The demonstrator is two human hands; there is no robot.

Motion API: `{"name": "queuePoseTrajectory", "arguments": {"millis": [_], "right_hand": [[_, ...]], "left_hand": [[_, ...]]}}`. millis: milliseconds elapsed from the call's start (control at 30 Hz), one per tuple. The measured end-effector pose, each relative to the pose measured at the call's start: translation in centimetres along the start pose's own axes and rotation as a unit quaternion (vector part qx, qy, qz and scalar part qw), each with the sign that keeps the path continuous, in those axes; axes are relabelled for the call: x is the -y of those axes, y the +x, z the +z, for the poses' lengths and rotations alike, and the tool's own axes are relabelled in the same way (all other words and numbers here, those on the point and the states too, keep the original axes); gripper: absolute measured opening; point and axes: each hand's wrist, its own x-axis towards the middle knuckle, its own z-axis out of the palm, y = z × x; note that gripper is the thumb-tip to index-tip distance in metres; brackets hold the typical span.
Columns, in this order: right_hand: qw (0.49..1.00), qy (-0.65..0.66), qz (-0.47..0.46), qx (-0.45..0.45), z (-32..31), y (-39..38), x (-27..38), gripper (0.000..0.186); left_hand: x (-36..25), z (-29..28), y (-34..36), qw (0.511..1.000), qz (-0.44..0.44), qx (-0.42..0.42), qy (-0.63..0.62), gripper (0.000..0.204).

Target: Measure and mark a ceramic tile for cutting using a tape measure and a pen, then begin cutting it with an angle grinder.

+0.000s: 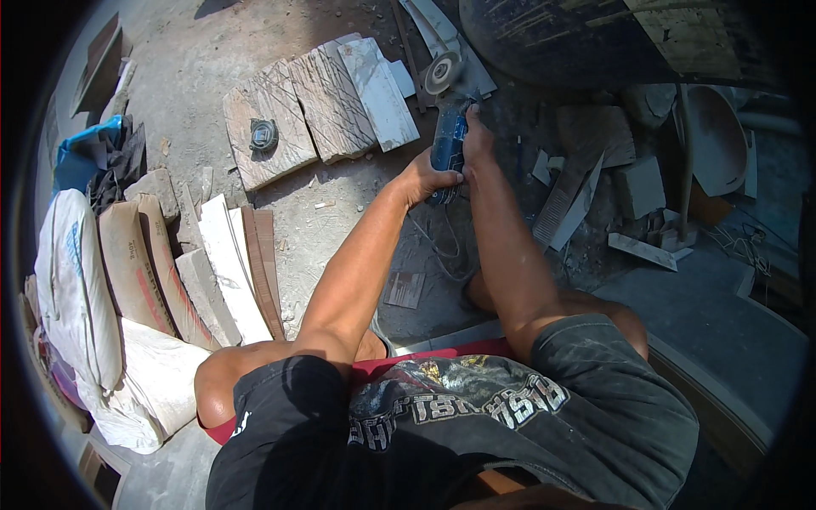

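Both my arms reach forward to a blue angle grinder [448, 140] held out ahead of me. My left hand [422, 177] wraps around the rear of its body, thumb across it. Higher up on the right side, my right hand [478, 140] grips the body near the head. The round cutting disc [443, 73] points away from me, close to the right edge of a white marbled tile [378, 93]. Beside that tile lie two scored brownish stone slabs [333, 102]. A tape measure [263, 135] rests on the left slab. The grinder's cord [442, 248] trails down between my forearms.
To the left stand filled sacks [136, 259], a white sack [76, 280] and upright tile strips [234, 263]. Broken tiles and stone pieces [639, 187] lie at right, near a basin-like pan [716, 140]. A large dark drum [586, 42] stands at the far right. A small tile piece [404, 289] lies below my arms.
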Motion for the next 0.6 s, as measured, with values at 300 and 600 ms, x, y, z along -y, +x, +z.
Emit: {"name": "queuePoseTrajectory", "arguments": {"millis": [300, 600], "right_hand": [[0.999, 0.005, 0.021, 0.048, 0.0, 0.1, 2.5, 0.057], [0.920, 0.016, 0.066, 0.385, 0.3, 1.4, 7.7, 0.049]], "left_hand": [[-1.3, 1.0, -0.2, 0.996, 0.021, 0.036, -0.079, 0.077], [-5.5, 0.8, 1.2, 0.997, -0.029, 0.003, -0.065, 0.069]]}}
